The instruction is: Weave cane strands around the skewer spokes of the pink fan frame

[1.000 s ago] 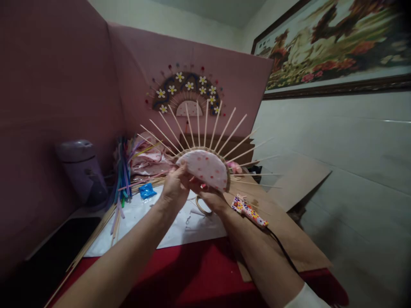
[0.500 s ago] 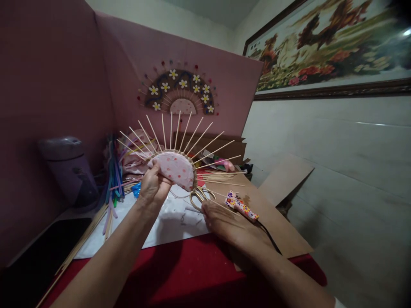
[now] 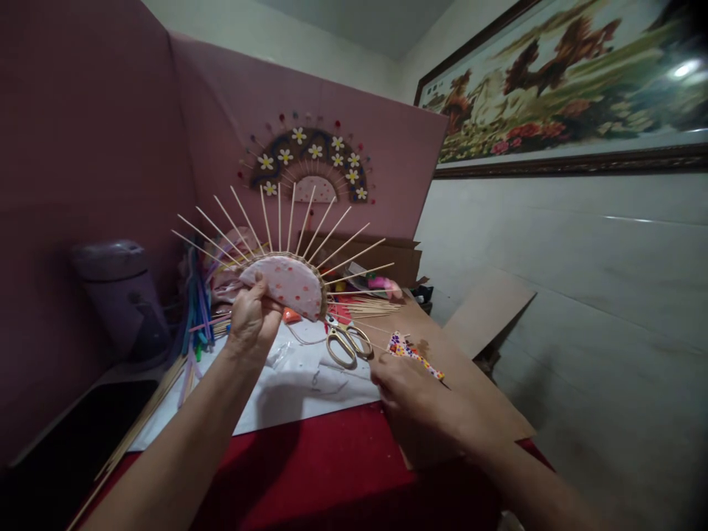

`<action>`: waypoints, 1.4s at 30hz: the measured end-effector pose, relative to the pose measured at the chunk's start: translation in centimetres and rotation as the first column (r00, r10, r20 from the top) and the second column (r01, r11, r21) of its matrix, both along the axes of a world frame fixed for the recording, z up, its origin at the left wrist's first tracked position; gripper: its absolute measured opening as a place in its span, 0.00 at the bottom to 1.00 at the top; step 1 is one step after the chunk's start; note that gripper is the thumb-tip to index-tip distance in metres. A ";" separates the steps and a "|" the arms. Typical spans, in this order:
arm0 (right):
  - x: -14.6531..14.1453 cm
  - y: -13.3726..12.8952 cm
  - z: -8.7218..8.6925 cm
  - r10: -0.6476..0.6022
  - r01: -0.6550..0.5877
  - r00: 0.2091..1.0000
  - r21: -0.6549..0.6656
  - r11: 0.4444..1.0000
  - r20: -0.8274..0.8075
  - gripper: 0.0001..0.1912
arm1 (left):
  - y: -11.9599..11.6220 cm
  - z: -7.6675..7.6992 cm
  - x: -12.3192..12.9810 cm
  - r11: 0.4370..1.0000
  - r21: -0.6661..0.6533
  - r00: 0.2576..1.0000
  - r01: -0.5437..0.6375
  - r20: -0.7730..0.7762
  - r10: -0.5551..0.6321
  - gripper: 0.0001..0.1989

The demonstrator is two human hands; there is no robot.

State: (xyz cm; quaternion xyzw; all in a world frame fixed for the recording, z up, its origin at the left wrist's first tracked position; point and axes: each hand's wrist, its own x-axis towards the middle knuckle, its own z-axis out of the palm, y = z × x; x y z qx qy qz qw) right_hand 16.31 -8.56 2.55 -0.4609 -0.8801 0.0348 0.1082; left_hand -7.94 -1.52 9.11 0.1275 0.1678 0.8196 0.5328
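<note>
A half-round fan base [image 3: 290,284] is covered in pale pink cloth with red dots, its curved edge trimmed in brown cord. Thin wooden sticks [image 3: 279,217] radiate from that edge. My left hand [image 3: 254,317] grips the base at its lower left, thumb on the front. My right hand [image 3: 409,387] is low on the right, fingers curled; what they hold, if anything, is hidden. Just behind it lies a flower-patterned glue gun [image 3: 408,346], partly covered by the hand. Gold-handled scissors [image 3: 348,345] rest to the left of that hand, below the base.
A finished flowered fan [image 3: 310,158] hangs on the pink panel. Loose sticks [image 3: 370,306] lie on brown cardboard [image 3: 470,391]. White paper [image 3: 310,391] covers part of the red cloth [image 3: 332,457]. Pipe cleaners [image 3: 200,295] and a lilac container [image 3: 125,302] stand left.
My left hand has carried the fan base slightly left. My right hand has shifted right, off the scissors handles and in front of the glue gun; its fingers look more curled.
</note>
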 end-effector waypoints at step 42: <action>-9.6 0.4 4.8 0.372 -0.280 0.182 0.315 0.907 -0.910 0.07 | -2.6 -2.2 3.2 0.990 0.015 0.982 0.137 -0.131 -0.134 0.09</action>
